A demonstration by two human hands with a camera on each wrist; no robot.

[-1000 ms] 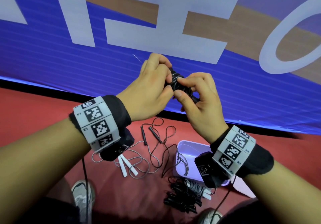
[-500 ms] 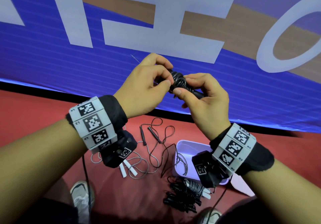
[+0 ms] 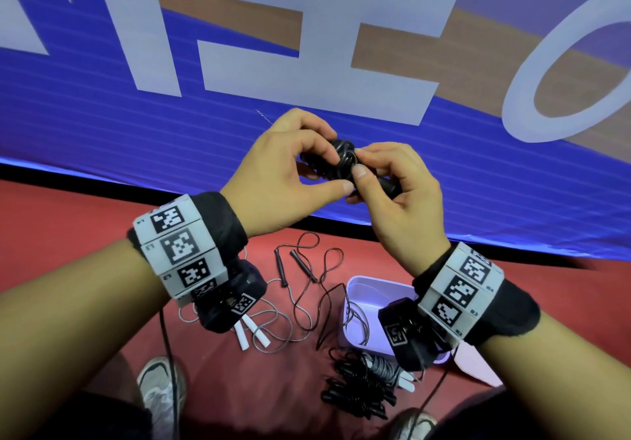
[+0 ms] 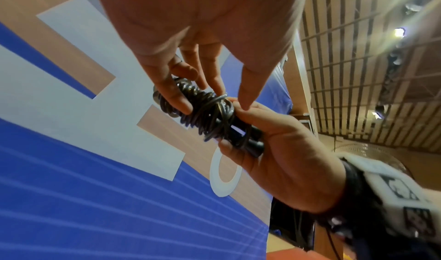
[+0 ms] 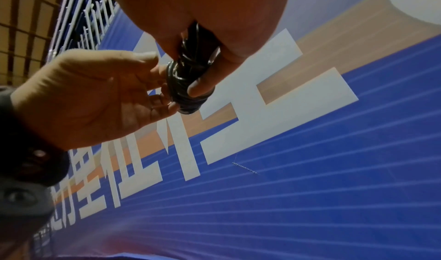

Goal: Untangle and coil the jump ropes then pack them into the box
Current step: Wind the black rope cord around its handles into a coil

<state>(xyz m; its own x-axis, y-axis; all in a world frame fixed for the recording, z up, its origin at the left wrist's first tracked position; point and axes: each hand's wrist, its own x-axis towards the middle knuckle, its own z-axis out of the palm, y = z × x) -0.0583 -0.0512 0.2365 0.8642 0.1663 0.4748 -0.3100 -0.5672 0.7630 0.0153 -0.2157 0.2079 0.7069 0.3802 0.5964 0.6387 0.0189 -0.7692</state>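
Black coiled rope (image 3: 343,159), pinched between my left hand (image 3: 283,180) and right hand (image 3: 396,193): I judge the wraps could spring loose if either grip slackens.

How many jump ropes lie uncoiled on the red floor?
2. The thin dark rope with black handles lies left of the lilac plastic box; the grey rope with white handles lies below the left wrist. The wrists may hide more.
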